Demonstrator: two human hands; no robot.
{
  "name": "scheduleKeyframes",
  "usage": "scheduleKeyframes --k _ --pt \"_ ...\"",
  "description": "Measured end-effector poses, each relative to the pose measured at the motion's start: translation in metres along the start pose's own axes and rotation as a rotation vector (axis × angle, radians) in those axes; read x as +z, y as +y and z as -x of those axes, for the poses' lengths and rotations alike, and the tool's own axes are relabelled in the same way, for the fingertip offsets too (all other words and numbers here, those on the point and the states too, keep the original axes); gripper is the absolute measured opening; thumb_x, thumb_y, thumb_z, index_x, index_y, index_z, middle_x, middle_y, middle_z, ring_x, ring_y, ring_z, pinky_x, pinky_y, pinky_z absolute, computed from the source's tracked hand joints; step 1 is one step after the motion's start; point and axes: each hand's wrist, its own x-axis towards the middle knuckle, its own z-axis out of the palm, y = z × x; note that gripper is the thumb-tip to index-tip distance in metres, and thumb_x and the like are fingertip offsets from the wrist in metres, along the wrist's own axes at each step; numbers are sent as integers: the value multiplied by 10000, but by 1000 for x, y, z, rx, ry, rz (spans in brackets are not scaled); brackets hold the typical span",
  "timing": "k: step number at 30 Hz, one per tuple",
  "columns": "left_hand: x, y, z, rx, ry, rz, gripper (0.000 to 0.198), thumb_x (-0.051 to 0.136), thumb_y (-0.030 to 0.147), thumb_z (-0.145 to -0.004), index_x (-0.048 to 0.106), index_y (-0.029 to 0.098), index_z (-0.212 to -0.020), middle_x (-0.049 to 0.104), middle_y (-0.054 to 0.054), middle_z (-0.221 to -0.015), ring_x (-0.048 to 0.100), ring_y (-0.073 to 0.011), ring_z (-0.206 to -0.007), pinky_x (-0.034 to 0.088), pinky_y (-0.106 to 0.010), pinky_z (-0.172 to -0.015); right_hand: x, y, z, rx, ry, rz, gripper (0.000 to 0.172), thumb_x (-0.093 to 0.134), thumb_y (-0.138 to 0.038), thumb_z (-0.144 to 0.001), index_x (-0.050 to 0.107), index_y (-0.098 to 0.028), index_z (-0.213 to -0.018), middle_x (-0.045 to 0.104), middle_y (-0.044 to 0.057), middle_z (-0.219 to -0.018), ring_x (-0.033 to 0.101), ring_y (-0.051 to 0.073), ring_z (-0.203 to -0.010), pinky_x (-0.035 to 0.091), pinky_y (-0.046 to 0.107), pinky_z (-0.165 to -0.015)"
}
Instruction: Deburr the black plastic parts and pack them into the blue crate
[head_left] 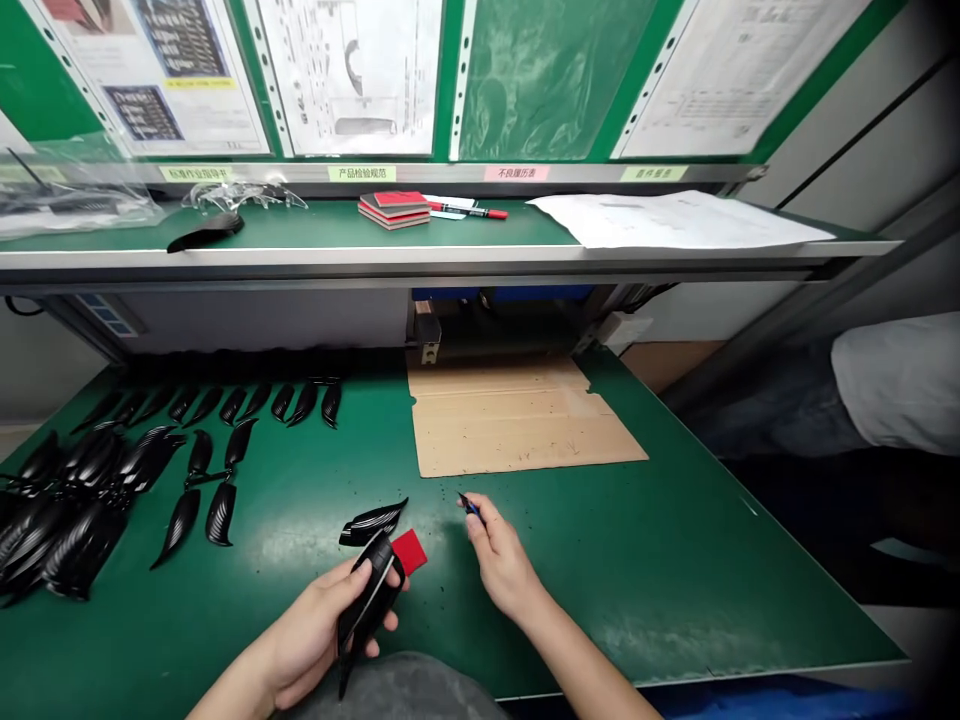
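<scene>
My left hand [319,635], near the front edge, is closed around a glossy black curved blade-shaped part [369,592] with a pale line along it. It may be more than one piece; I cannot tell. A red square pad [409,552] shows just beyond its upper end, and whether it touches the hand is unclear. Another black blade-shaped part [373,522] lies on the table behind. To the right, my right hand [504,562] pinches a small knife-like tool [470,507] with a dark pointed tip and a bluish handle. Its tip points up and left, apart from the left hand's part.
Rows of black blade-shaped parts [206,404] and a pile of them [71,520] cover the left of the green table [675,570]. A cardboard sheet [517,430] lies at the back. The shelf above holds red-and-grey pads [395,210], markers and papers. Someone's sleeve [900,380] shows at right.
</scene>
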Motion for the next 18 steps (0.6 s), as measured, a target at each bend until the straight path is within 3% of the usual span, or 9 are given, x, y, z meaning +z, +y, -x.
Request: scheduleKeyframes --k 2,5,11,14,16,18 --pt "5 6 4 13 -11 -159 373 446 485 -897 630 161 -914 631 -110 -1085 586 -162 -745 414 -278 -631 -6 -22 3 -86 -83 -52 312 283 -392 -989 465 -232 -1185 626 31 -956 594 157 -826 477 274 -749" --pt "11 16 13 -9 -50 -364 388 428 505 -898 625 173 -932 662 -87 -994 570 -144 -665 388 -273 -618 -18 -50 7 -249 -224 -56 264 300 -356 -990 494 -239 -1127 610 19 -904 558 148 -759 440 269 -697" --pt "20 28 30 -56 -130 -457 404 401 490 -907 644 168 -921 684 -90 -963 548 -144 -641 390 -284 -647 -29 -77 9 -569 -300 290 321 252 -209 -980 545 -230 -1109 553 35 -838 468 169 -749 318 308 -679" --pt "22 27 34 -70 -145 -429 405 406 495 -903 636 171 -980 686 -91 -965 547 -139 -626 399 -278 -644 -28 -81 10 -621 -298 442 365 283 -430 -985 560 -240 -1129 541 43 -851 430 177 -739 272 320 -677" --pt "24 25 36 -51 -159 -449 431 398 509 -902 632 162 -1007 680 -88 -948 544 -132 -615 402 -268 -628 -25 -82 12 -629 -250 503 548 261 -641 -908 583 -237 -1092 529 46 -840 399 183 -729 251 327 -678" --pt "25 25 37 -31 -155 -491 454 388 523 -903 627 151 -1008 673 -82 -928 537 -123 -606 405 -257 -614 -21 -81 14 -624 -188 531 669 182 -719 -853 599 -228 -1033 518 47 -820 376 187 -721 231 332 -672"
